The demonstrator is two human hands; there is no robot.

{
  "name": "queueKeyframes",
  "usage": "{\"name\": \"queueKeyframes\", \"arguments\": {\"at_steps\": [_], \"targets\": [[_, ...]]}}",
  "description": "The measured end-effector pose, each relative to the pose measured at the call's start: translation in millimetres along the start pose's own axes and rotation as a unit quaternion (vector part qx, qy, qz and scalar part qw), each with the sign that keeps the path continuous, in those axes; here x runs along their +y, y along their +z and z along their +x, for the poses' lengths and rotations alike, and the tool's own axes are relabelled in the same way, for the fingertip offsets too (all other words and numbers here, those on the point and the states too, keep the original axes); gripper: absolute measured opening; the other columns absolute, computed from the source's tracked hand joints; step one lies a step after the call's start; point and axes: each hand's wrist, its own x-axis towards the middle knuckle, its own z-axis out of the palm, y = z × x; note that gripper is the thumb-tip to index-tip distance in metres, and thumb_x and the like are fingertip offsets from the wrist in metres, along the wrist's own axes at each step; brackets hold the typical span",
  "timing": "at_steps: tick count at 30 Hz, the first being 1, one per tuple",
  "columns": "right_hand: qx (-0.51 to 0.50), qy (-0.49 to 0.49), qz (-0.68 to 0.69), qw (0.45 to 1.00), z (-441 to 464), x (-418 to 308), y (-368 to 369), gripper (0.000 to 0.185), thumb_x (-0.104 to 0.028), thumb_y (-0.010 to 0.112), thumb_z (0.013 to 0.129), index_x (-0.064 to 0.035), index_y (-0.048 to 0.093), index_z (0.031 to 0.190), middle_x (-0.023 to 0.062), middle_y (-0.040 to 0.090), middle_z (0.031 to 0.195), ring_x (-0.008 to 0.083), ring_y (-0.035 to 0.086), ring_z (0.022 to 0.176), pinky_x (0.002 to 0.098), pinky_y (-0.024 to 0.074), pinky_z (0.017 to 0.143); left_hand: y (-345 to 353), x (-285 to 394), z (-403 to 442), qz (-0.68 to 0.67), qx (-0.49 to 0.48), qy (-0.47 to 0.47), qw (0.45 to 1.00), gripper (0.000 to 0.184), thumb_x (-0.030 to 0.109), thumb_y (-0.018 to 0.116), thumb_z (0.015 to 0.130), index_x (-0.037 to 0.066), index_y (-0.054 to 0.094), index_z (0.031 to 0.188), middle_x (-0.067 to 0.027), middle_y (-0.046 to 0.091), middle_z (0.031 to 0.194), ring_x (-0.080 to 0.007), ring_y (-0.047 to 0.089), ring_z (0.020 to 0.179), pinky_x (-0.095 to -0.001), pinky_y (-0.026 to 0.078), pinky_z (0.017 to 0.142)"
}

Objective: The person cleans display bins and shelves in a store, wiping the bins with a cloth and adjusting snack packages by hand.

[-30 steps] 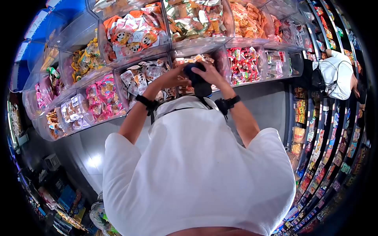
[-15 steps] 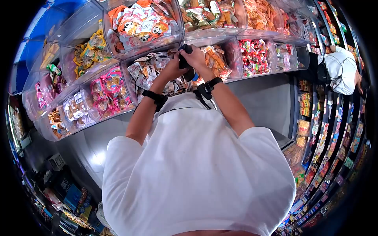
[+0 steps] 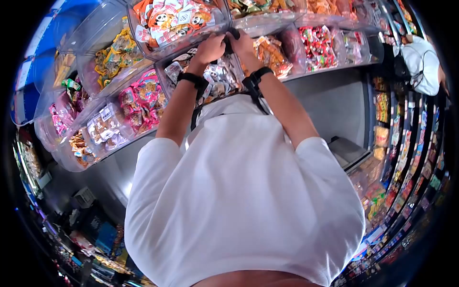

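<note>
Over the row of clear plastic bins (image 3: 291, 44), the right hand (image 3: 241, 44) is curled around a small black object (image 3: 234, 34), mostly hidden between both hands; the left hand (image 3: 210, 49) bends its fingers just beside it, though whether they grip it I cannot tell. Black wristbands (image 3: 202, 85) circle both wrists. Beneath lie silvery-white packets (image 3: 220, 76); rightward, orange-brown wrapped snacks (image 3: 270, 55); up-left, orange-and-white panda packets (image 3: 177, 19).

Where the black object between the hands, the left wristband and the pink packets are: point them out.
Black object (image 3: 234, 33): head view, on its exposed far end.
Left wristband (image 3: 191, 78): head view, on its strap.
Pink packets (image 3: 141, 98): head view, on the middle of the heap.
</note>
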Motion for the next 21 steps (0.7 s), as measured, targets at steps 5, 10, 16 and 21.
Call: {"name": "queueKeyframes", "arguments": {"at_steps": [5,10,16,21], "targets": [[-0.066,-0.016,0.007,0.998,-21.0,15.3,-26.4,0.043,-0.045,0.068,0.086,-0.0039,0.067,0.099,0.0221,0.070,0.087,0.0419,0.068,0.086,0.0459,0.0541,0.074,-11.6,25.0,-19.1,0.014,-0.055,-0.002,0.998,0.037,0.021,0.049,0.091,0.006,0.058,0.124,-0.0231,0.060,0.116,-0.0451,0.062,0.095,-0.0527,0.052,0.082],[-0.230,-0.029,-0.097,0.968,-41.1,49.6,-71.5,0.044,-0.050,0.067,0.086,-0.0149,0.071,0.113,0.0201,0.070,0.103,0.0346,0.069,0.095,0.0430,0.0538,0.083,7.8,42.8,-20.1,0.057,-0.202,0.105,0.972,0.029,0.018,0.052,0.085,0.005,0.067,0.106,-0.0215,0.068,0.101,-0.0405,0.065,0.094,-0.0492,0.052,0.083],[-0.134,0.000,-0.093,0.987,-63.5,46.8,-73.6,0.044,-0.047,0.064,0.090,-0.0130,0.069,0.116,0.0241,0.069,0.098,0.0408,0.067,0.094,0.0468,0.0535,0.082,-1.9,46.0,-7.5,0.077,-0.160,0.145,0.973,0.033,0.019,0.057,0.085,0.016,0.068,0.116,-0.0110,0.065,0.112,-0.0342,0.066,0.095,-0.0473,0.054,0.083],[-0.055,0.023,0.057,0.997,-5.0,38.9,-43.9,0.040,-0.043,0.066,0.090,-0.0073,0.068,0.108,0.0223,0.070,0.094,0.0410,0.067,0.090,0.0449,0.0546,0.077,-20.6,34.6,0.2,0.099,0.079,0.157,0.980,0.049,0.015,0.066,0.087,0.024,0.056,0.134,-0.0084,0.057,0.115,-0.0365,0.065,0.081,-0.0489,0.055,0.069]]}}
